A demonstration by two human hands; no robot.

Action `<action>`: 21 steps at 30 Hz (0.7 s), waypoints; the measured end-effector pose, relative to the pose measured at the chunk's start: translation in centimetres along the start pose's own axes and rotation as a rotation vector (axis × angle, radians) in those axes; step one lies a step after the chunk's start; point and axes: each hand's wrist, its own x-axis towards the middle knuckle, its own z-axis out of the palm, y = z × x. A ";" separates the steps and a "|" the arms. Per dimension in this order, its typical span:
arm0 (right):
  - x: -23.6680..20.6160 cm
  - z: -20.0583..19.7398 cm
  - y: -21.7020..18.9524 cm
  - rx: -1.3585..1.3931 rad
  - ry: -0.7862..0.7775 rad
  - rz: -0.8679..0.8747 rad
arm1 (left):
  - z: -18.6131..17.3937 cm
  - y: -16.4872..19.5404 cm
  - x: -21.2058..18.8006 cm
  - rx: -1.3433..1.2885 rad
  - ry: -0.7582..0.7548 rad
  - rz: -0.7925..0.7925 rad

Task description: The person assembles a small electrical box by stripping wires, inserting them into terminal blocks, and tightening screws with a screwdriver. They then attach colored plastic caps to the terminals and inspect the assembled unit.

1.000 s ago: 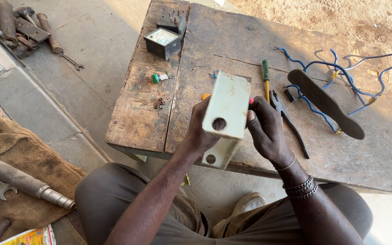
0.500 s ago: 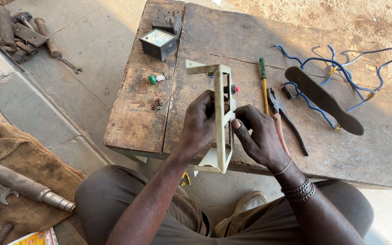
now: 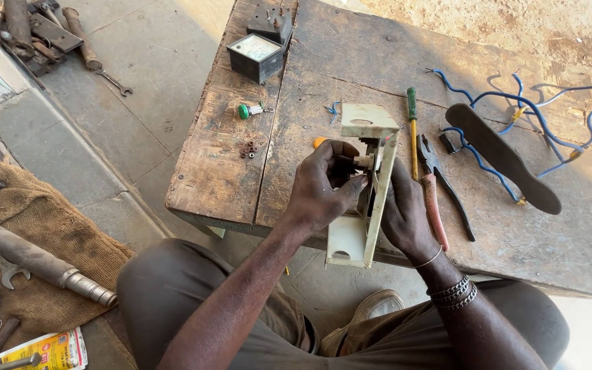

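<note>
A worn wooden workbench (image 3: 241,171) is filling most of the view, and the person is sitting at its near edge with both hands raised over it. Between the hands a cream metal bracket panel (image 3: 371,185) is standing on edge, just above the bench's front rim, its folded top flange facing up. The right hand (image 3: 402,216) is wrapping the panel's far side from behind and gripping it steady. The left hand (image 3: 323,188) is closing its fingertips on a small knob-like fitting (image 3: 363,162) poking through the panel's face, pinching it. To do this well, I judge the right hand should be bracing the panel firmly so it is not twisting, while the left is turning the fitting squarely, not at a slant.

A long dark flat piece (image 3: 501,157) is lying among blue wires (image 3: 515,109) at the right. A square panel meter (image 3: 255,57) is sitting at the far left corner. Pliers (image 3: 443,195) and a green-handled screwdriver (image 3: 412,130) are resting just beside the panel. A green indicator lamp (image 3: 244,110) and tiny washers (image 3: 248,147) are lying loose on the left
</note>
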 end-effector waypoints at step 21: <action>-0.3 2.6 -0.2 0.002 0.118 -0.110 | 0.5 -2.2 -0.5 0.023 -0.004 0.093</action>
